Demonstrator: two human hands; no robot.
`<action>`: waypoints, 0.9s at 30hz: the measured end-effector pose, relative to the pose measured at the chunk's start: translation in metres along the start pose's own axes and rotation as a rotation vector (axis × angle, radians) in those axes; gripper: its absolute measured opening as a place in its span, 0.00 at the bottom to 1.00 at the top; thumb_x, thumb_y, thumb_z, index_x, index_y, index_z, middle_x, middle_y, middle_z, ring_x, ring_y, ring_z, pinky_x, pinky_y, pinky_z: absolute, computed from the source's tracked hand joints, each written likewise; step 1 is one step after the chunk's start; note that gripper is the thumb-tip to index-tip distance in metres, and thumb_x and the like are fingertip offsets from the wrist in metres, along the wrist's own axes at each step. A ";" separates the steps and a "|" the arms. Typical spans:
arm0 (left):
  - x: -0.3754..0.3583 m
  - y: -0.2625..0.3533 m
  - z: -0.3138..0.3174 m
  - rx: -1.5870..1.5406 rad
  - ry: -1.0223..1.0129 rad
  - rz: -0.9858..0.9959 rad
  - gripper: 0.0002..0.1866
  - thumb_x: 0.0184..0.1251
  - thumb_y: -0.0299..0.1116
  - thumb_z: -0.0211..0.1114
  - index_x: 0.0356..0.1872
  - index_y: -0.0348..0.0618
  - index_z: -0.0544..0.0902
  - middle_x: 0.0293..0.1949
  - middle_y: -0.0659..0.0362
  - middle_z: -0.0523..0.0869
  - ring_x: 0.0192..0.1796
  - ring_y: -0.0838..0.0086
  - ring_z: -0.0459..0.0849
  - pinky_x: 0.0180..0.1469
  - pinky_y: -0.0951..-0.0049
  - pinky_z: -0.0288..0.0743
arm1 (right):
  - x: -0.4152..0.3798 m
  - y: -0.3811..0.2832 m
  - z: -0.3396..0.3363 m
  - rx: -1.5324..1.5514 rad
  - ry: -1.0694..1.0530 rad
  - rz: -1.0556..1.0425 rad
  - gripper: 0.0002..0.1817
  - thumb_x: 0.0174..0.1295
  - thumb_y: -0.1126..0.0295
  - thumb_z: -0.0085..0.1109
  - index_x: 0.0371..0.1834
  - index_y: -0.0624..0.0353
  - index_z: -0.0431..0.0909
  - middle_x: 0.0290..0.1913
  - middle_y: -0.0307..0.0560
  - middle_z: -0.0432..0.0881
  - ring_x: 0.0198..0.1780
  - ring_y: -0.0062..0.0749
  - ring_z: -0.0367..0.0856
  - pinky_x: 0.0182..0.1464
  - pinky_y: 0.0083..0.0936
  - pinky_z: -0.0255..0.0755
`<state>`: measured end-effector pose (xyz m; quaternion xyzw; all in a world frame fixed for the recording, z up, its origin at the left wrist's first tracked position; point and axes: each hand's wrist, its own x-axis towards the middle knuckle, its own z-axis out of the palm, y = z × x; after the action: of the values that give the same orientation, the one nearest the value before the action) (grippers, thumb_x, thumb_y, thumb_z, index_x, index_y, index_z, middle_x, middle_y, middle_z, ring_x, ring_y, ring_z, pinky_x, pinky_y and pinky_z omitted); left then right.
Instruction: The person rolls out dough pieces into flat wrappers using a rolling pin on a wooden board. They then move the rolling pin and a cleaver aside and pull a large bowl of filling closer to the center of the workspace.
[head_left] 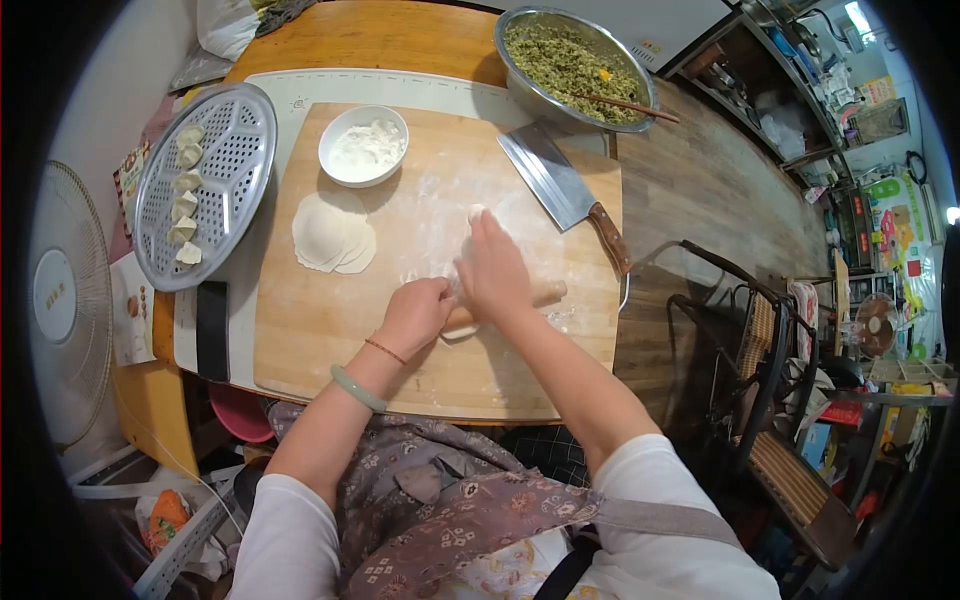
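My right hand (498, 275) lies with fingers stretched out and its palm over a wooden rolling pin (548, 292) on the floured board. Beyond its fingertips is a small pale piece of dough (477, 212). My left hand (421, 305) is closed at the near side of the pin, pinching the edge of a dough wrapper (456, 335), mostly hidden under the pin and hands. To the left, several round dough wrappers (333, 235) lie in an overlapping stack. Behind them stands a white bowl of flour (365, 147).
A cleaver (548, 177) lies at the board's (330, 350) right side. A steel bowl of green filling (575, 65) with chopsticks stands at the back. On the left, a perforated metal tray (228, 150) holds a row of dumplings. A fan (60, 290) and a chair (770, 340) flank the table.
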<state>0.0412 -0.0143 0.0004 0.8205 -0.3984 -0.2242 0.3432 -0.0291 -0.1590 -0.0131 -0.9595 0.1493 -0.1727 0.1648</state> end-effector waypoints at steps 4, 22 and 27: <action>-0.018 0.000 -0.006 -0.153 -0.061 -0.155 0.05 0.57 0.31 0.59 0.29 0.41 0.78 0.26 0.48 0.82 0.33 0.53 0.82 0.36 0.61 0.75 | -0.083 -0.003 -0.032 0.016 -0.282 -0.267 0.36 0.57 0.58 0.57 0.65 0.68 0.61 0.66 0.62 0.64 0.67 0.52 0.62 0.66 0.43 0.59; -0.003 -0.006 -0.009 -0.110 -0.006 -0.123 0.07 0.55 0.32 0.64 0.28 0.39 0.81 0.24 0.51 0.83 0.29 0.62 0.82 0.34 0.67 0.75 | -0.005 -0.003 -0.012 0.005 -0.142 -0.190 0.38 0.55 0.56 0.59 0.65 0.69 0.61 0.66 0.63 0.63 0.68 0.51 0.61 0.68 0.42 0.54; 0.000 -0.010 -0.014 -0.083 -0.071 -0.041 0.08 0.52 0.33 0.64 0.26 0.39 0.82 0.25 0.48 0.83 0.31 0.56 0.82 0.36 0.62 0.76 | -0.078 -0.006 -0.027 0.032 -0.266 -0.226 0.37 0.56 0.56 0.58 0.65 0.68 0.61 0.67 0.62 0.62 0.68 0.52 0.60 0.67 0.42 0.55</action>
<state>0.0555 -0.0046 0.0024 0.8050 -0.3838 -0.2766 0.3580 -0.1082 -0.1338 -0.0091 -0.9819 0.0147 -0.0640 0.1778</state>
